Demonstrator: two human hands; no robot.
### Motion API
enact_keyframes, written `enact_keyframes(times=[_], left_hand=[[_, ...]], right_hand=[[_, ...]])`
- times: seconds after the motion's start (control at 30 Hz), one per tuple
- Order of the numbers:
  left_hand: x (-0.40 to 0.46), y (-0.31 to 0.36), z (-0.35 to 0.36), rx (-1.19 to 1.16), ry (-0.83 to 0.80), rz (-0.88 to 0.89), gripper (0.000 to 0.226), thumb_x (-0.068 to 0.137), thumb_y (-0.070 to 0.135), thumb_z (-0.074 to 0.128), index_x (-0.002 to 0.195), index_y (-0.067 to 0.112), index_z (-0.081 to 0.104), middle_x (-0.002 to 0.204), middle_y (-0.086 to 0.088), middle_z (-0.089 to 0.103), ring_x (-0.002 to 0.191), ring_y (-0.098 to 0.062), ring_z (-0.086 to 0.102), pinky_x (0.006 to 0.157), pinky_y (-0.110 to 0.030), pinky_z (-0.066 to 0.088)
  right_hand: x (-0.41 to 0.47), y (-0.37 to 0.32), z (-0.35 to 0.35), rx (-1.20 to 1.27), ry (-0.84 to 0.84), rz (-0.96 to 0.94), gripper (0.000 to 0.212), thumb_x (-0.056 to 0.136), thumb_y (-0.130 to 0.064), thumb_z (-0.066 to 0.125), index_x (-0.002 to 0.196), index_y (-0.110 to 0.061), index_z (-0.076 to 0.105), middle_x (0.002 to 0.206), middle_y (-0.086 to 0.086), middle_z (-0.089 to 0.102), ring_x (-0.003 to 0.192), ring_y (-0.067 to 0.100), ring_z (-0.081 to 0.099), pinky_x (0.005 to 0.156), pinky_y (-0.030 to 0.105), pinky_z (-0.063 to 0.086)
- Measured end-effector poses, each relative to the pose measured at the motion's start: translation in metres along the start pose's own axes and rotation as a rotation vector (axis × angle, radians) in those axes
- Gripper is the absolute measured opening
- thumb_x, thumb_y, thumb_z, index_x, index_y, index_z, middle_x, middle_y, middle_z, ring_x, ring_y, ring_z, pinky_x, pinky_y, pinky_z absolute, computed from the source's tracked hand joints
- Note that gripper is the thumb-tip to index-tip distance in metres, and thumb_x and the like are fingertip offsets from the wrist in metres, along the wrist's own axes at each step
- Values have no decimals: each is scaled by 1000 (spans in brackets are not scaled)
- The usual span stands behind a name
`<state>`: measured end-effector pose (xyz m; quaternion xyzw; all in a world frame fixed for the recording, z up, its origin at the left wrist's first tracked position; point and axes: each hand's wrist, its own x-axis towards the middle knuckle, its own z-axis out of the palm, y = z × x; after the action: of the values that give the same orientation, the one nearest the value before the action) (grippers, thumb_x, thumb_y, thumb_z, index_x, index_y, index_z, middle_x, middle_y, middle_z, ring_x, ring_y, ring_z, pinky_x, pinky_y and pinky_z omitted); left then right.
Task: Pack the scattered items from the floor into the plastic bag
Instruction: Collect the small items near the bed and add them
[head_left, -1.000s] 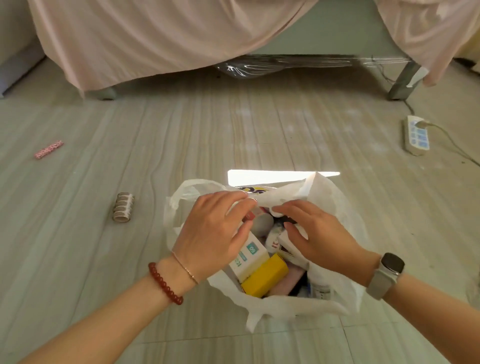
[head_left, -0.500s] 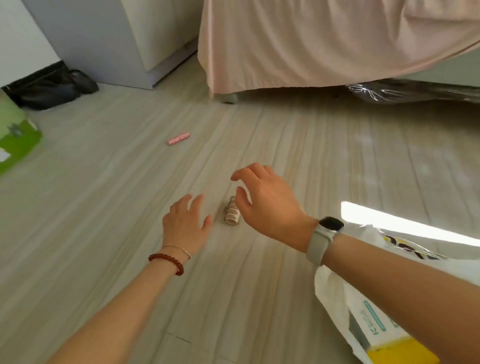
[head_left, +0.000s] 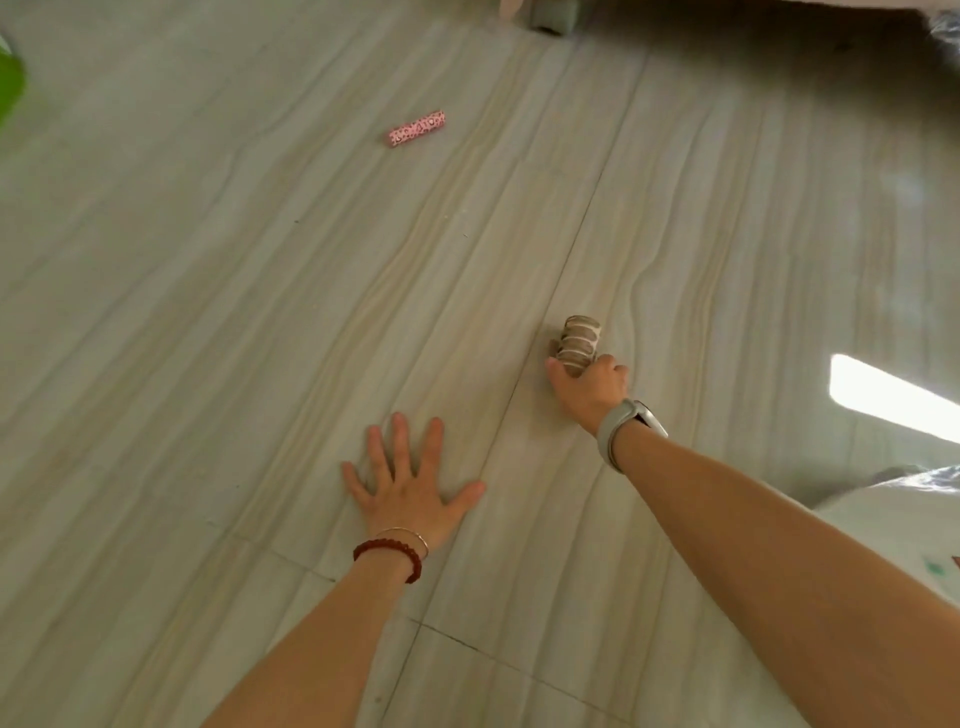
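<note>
Smooth matt wood-grain floor (head_left: 260, 312), thin white plastic bag (head_left: 904, 514), glossy red bead bracelet (head_left: 395, 551)

Bare floor (head_left: 218, 322) fills most of the frame, open from the center to the upper left. A pink patterned stick (head_left: 416, 129) lies alone in the upper middle, with room all around it. The left hand (head_left: 410, 486) lies flat at lower center. The right hand (head_left: 589, 384) grips the brown roll stack (head_left: 580, 340) right of center. The white plastic bag (head_left: 904, 525) crowds the lower right edge.
</note>
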<state>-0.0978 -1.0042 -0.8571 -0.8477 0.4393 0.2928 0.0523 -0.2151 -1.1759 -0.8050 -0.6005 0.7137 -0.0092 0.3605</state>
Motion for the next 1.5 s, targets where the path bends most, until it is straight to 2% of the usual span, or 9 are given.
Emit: enact_keyframes(times=[0.2,0.37,0.5,0.63,0.73,0.97,1.2,1.43,1.5], left_hand=[[1,2,-5,20,-93,-16,82,76,78,20,129,42,-32,136,2,-47,133,-29,-37,104,-60,-20],[-28,17,-68,29,-195,-146,66,89,50,37,144,30,7,156,-5,-11,143,-29,-10,113,-58,4],[-121,45,-156,-144,50,-184,50,93,35,37,141,22,27,154,-7,15,141,-25,14,115,-51,12],[-236,62,-265,-311,162,-184,49,90,28,46,136,15,38,143,-11,40,133,-25,36,108,-48,32],[-318,71,-357,-267,100,-160,49,91,29,44,137,15,36,144,-9,39,133,-24,35,109,-45,31],[-416,65,-544,-408,199,-106,45,88,21,49,132,11,42,136,-10,47,125,-28,43,101,-43,39],[-369,55,-620,-512,217,-151,44,90,21,48,133,10,41,135,-12,47,124,-27,43,102,-39,37],[-196,72,-719,-434,147,-93,43,91,22,45,133,11,40,135,-11,46,125,-26,42,101,-38,38],[-139,78,-750,-409,124,-64,43,91,22,45,133,11,39,135,-11,45,125,-26,42,101,-39,38]], right_hand=[[-7,6,6,-138,-87,-125,46,86,-26,54,119,3,41,123,21,47,111,37,49,90,38,42],[-59,2,-53,59,-297,-163,33,83,-24,55,109,-4,50,95,8,59,71,22,55,58,28,43],[-138,-21,-148,148,-356,-209,29,85,-28,54,109,-12,52,94,7,59,59,12,49,49,22,38],[-226,-73,-257,182,-348,-135,24,86,-30,54,107,-19,50,97,9,60,67,17,52,48,20,35],[-297,-124,-330,160,-331,-76,32,85,-29,55,114,-16,49,100,8,60,81,23,55,55,23,36],[-413,-229,-444,186,-342,-66,28,85,-19,56,111,-10,52,94,5,61,62,11,51,48,19,34],[-393,-297,-468,310,-225,-53,41,86,-18,56,124,-13,42,88,-8,57,82,19,56,82,42,51],[-256,-404,-469,428,-190,-8,35,89,-14,53,122,-10,43,78,-13,55,67,19,50,69,38,50],[-211,-437,-466,416,-187,7,36,88,-15,53,123,-9,43,82,-9,57,64,18,50,57,30,45]])
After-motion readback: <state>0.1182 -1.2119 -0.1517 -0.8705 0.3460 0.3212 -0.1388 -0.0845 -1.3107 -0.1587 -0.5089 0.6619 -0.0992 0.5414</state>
